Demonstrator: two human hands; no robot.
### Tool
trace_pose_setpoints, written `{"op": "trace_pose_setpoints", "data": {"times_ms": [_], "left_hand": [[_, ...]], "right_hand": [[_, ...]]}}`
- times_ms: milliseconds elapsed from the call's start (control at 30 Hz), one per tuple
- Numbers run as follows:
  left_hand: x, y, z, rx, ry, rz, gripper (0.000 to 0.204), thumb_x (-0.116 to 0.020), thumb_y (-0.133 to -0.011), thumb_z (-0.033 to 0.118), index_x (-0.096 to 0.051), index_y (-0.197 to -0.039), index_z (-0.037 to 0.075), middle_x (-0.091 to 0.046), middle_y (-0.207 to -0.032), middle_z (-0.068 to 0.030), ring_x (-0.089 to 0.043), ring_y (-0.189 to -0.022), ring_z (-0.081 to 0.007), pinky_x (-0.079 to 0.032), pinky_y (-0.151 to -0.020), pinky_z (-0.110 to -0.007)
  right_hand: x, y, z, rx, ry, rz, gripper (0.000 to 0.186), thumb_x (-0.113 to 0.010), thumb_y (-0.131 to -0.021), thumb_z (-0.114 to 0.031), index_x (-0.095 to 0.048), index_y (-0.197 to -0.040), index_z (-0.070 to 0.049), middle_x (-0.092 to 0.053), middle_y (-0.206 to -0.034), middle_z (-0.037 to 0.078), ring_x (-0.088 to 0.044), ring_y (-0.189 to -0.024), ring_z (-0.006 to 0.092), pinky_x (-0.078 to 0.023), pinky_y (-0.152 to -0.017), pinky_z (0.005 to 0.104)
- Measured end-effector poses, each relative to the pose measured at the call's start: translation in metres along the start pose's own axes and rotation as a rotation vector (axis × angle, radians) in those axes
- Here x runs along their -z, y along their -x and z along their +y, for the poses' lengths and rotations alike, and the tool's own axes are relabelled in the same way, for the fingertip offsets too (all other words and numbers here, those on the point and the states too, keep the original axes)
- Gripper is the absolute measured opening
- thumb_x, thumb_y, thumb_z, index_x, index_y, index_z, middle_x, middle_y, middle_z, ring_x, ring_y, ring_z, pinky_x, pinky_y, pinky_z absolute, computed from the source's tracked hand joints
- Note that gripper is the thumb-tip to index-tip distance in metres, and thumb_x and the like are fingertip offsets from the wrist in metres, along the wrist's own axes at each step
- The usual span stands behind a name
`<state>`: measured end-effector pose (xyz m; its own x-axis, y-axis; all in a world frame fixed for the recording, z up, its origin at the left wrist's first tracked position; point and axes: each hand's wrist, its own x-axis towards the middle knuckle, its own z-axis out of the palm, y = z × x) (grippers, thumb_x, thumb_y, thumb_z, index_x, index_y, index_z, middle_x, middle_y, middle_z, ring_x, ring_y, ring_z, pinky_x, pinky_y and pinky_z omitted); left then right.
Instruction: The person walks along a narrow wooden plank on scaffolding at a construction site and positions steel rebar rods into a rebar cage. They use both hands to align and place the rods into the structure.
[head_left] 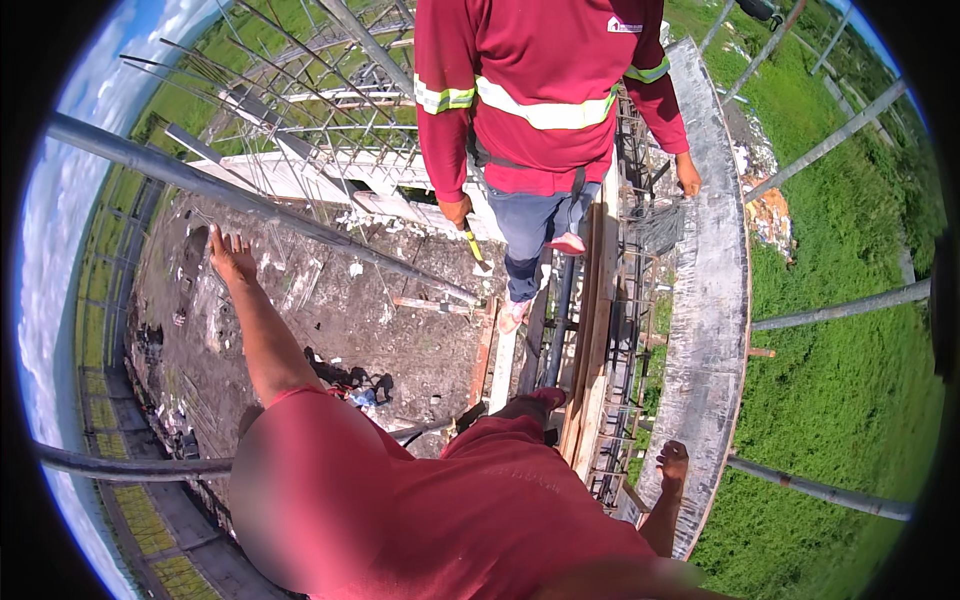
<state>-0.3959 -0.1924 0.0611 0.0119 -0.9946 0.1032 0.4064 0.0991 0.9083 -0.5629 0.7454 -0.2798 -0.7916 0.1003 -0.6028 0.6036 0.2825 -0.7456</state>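
My left hand (232, 258) is stretched out to the left with its fingers apart and holds nothing. Close by it runs a long grey metal pipe (290, 220), slanting across the view. On the right, my right hand (673, 462) has curled fingers and appears over a grey, weathered panel (712, 300); whether anything is inside the fingers cannot be made out. Ahead of me a co-worker in a red long-sleeved shirt (545, 95) with reflective bands stands on planks. That person's hand on the left side grips a yellow-handled tool (473, 245), perhaps a hammer.
Narrow wooden planks (588, 350) run forward underfoot, beside a cage of steel bars (622, 400). A rubble-strewn slab (400, 330) lies below on the left. More pipes (820, 492) jut out over green grass (830, 400) at the right. Upright rebar (290, 90) rises at the back left.
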Motion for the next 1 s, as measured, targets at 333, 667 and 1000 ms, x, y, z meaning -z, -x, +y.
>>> {"op": "trace_pose_setpoints", "data": {"times_ms": [333, 667, 1000], "left_hand": [[-0.035, -0.140, 0.017, -0.157, -0.341, -0.125, 0.064, -0.083, -0.073, 0.036, -0.056, -0.119, 0.001, -0.062, -0.107, -0.0144, -0.063, -0.083, -0.0265, -0.055, -0.070, -0.036], [-0.066, -0.165, -0.040, -0.164, -0.505, 0.493, 0.080, -0.087, -0.059, 0.022, -0.039, -0.117, -0.005, -0.056, -0.108, -0.0241, -0.060, -0.092, -0.0345, -0.056, -0.075, -0.050], [-0.061, -0.180, -0.044, -0.244, -0.583, 0.538, 0.081, -0.087, -0.058, 0.022, -0.041, -0.116, -0.012, -0.058, -0.106, -0.0273, -0.061, -0.093, -0.0347, -0.053, -0.079, -0.045]], "right_hand": [[-0.026, -0.021, -0.052, 0.118, -0.053, -0.240, 0.074, -0.079, -0.068, -0.054, -0.054, -0.116, -0.004, -0.063, -0.091, 0.000, -0.060, -0.074, 0.0086, -0.048, -0.058, 0.0224], [-0.041, 0.014, -0.067, -0.158, 0.288, 0.010, 0.030, -0.066, -0.088, -0.025, -0.061, -0.113, -0.008, -0.068, -0.088, 0.008, -0.063, -0.071, 0.0152, -0.049, -0.057, 0.0321], [-0.083, 0.022, -0.080, -0.157, 0.358, -0.075, 0.026, -0.065, -0.088, -0.023, -0.063, -0.109, -0.008, -0.067, -0.086, 0.009, -0.063, -0.071, 0.0159, -0.049, -0.057, 0.0309]]}}
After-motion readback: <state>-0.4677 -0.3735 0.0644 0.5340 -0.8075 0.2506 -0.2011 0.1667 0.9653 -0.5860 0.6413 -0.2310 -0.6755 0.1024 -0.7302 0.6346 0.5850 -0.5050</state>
